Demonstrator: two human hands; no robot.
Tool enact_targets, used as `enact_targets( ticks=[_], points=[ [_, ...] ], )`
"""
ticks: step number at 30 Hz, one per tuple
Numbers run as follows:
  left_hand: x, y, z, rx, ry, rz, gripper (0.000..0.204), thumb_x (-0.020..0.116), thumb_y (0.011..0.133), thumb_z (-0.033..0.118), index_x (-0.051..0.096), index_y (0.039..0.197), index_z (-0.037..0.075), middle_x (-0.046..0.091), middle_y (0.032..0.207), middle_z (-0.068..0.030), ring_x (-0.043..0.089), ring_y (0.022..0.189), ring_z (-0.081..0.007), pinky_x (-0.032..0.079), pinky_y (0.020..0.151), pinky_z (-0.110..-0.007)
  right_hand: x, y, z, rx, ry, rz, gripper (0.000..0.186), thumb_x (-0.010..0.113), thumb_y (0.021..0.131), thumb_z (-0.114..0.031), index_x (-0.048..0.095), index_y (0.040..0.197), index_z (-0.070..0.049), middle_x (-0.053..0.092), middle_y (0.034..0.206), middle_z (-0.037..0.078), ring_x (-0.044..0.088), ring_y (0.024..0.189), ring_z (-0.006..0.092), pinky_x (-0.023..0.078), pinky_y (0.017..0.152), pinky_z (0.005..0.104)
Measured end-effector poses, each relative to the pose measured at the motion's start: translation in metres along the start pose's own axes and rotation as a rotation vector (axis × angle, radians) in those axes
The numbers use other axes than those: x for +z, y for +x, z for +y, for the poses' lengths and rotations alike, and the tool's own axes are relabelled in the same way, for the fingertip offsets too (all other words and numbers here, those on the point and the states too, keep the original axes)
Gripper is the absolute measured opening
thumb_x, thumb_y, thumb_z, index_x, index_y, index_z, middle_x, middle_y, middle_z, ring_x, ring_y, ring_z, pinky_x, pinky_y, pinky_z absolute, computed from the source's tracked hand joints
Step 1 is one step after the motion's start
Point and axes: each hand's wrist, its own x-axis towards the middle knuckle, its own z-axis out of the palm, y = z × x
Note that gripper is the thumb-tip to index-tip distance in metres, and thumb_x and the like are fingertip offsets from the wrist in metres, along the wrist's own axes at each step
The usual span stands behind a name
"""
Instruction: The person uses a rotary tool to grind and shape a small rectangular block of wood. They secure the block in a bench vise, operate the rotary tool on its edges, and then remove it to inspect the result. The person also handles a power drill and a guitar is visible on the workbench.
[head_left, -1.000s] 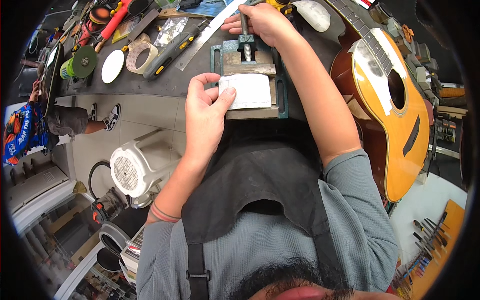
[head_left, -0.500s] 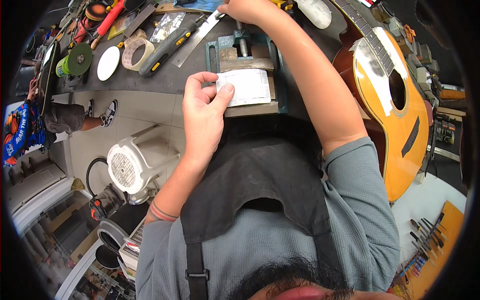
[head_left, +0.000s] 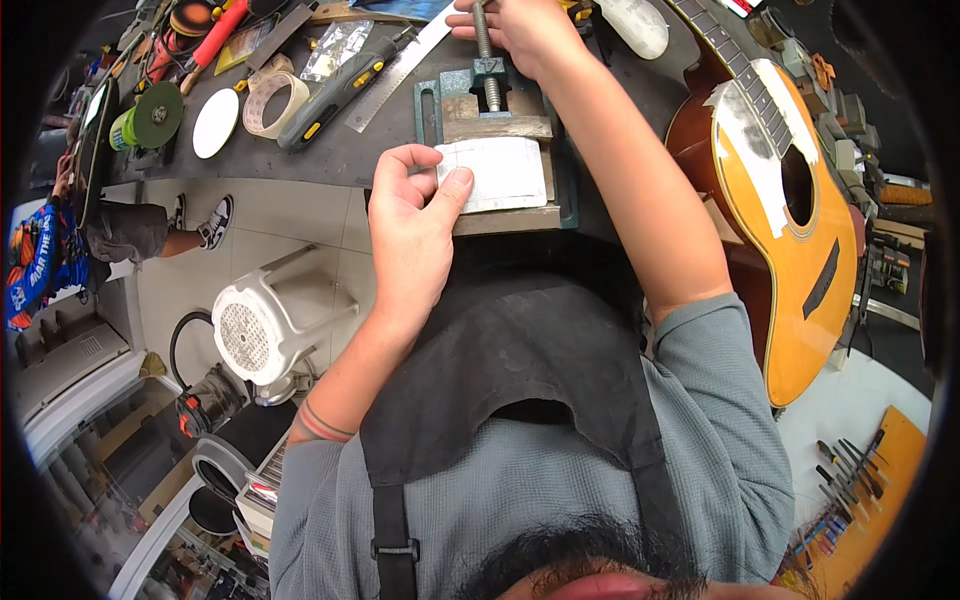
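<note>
On the dark bench (head_left: 335, 162), the white plate (head_left: 505, 175) pinched by the left hand (head_left: 415, 230) is best held level, right hand (head_left: 532, 38) open-fingered beside the vise screw (head_left: 492, 95).

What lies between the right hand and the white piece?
The head view shows the threaded rod, green block and brownish bar between the right hand and white piece.

White rectangular piece (head_left: 497, 175) (faintly lined), over a green screw vise (head_left: 568, 190)
</note>
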Motion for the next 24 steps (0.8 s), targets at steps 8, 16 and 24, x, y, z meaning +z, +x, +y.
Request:
enact_targets(
  ticks=[8, 16, 24],
  points=[
    [0.005, 0.000, 0.002, 0.020, 0.006, -0.003, 0.028, 0.073, 0.110, 0.004, 0.053, 0.130, 0.000, 0.079, 0.102, -0.0123, 0.068, 0.092, -0.0091, 0.053, 0.079, -0.025, 0.005, 0.033, -0.012, 0.029, -0.619, -0.211, 0.032, 0.061, 0.112, -0.026, 0.074, 0.106, 0.002, 0.072, 0.083, 0.011, 0.064, 0.067, 0.0224, 0.053, 0.061, 0.0381],
    [0.006, 0.001, 0.002, 0.027, 0.020, 0.001, 0.027, 0.074, 0.110, 0.004, 0.054, 0.128, -0.001, 0.079, 0.098, -0.0112, 0.069, 0.090, -0.0090, 0.053, 0.079, -0.025, -0.005, 0.000, -0.008, 0.013, 0.122, 0.015, 0.032, 0.057, 0.112, -0.024, 0.072, 0.123, 0.002, 0.074, 0.106, 0.013, 0.071, 0.107, 0.0246, 0.060, 0.082, 0.0411],
    [0.006, 0.004, 0.002, 0.011, 0.034, -0.022, 0.025, 0.075, 0.109, 0.004, 0.057, 0.126, -0.001, 0.079, 0.096, -0.0097, 0.066, 0.086, -0.0070, 0.051, 0.075, -0.024, -0.007, 0.046, 0.013, 0.273, 0.148, -0.114, 0.028, 0.047, 0.113, -0.017, 0.067, 0.113, 0.002, 0.073, 0.093, 0.017, 0.072, 0.073, 0.0291, 0.061, 0.062, 0.0422]
  ],
)
